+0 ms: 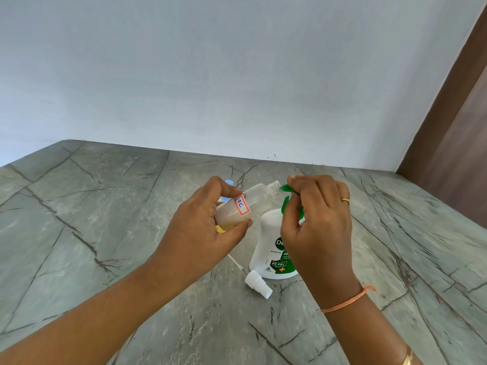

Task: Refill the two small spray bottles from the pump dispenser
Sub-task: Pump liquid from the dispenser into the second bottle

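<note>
The pump dispenser [266, 241] is white-bodied, with a green pump head [286, 187] and a green label [280, 264] bearing white lettering and an orange cross; the spray bottle [255, 198] just left of it is clear, with yellowish liquid at its base and a white sticker [242, 205] edged red, written in blue; the spray cap [257, 284] before the dispenser is white; the counter [105, 206] beneath is grey-green, veined with dark cracks; the wall [237, 75] behind is pale bluish white.
</note>
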Tool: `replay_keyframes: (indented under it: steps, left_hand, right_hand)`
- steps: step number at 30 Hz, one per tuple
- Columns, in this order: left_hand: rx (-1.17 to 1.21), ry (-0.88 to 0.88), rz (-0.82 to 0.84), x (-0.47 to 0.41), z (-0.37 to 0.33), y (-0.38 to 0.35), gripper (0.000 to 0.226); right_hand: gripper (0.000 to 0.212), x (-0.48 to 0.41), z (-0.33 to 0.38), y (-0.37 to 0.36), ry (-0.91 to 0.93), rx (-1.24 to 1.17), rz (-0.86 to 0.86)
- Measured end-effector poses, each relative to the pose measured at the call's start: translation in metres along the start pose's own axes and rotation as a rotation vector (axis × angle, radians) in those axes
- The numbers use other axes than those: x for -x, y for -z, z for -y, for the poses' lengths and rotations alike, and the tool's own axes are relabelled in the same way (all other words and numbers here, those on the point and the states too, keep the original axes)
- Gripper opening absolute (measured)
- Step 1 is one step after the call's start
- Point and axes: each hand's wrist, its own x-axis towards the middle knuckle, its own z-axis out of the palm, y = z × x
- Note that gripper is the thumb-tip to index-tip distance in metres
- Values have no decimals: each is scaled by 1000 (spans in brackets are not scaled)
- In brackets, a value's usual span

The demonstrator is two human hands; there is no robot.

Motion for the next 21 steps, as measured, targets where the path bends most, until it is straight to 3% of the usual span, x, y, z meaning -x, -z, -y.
replay_keyframes:
  steps: [11, 21]
  left_hand:
    - [20, -9, -11, 1, -1, 1, 37]
    - [8, 4, 8, 1, 3, -2, 38]
  right_hand:
    - [21, -11, 0, 5, 40, 25, 55]
    - [21, -1, 1, -4, 30, -18, -30]
